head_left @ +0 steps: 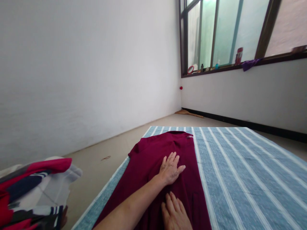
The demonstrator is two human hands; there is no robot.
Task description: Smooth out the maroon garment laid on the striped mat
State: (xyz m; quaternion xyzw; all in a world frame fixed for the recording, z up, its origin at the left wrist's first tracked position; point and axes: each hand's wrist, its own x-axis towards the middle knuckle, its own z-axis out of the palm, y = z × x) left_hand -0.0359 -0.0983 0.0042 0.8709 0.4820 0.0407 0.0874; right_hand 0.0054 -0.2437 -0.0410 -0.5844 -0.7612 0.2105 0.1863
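Observation:
A maroon garment (146, 172) lies lengthwise on the blue-and-white striped cloth (225, 166). Its dark neckline is at the far end, and a short sleeve sticks out on the left. My left hand (170, 169) rests flat on the upper middle of the garment, fingers stretched away from me and thumb out to the right. Closer in, my right hand (176, 212) lies palm down on the same fabric with its fingers extended; its wrist is cut off by the bottom edge. Neither hand grasps anything. The garment's near end runs out of view.
At the lower left is a pile of clothes (35, 191) in red, white and navy. A thin loop (106, 158) lies on the tiled floor. Small items and a red bottle (239, 56) stand on the windowsill beside a purple cloth (249, 64). A broom-like object (189, 113) lies in the corner.

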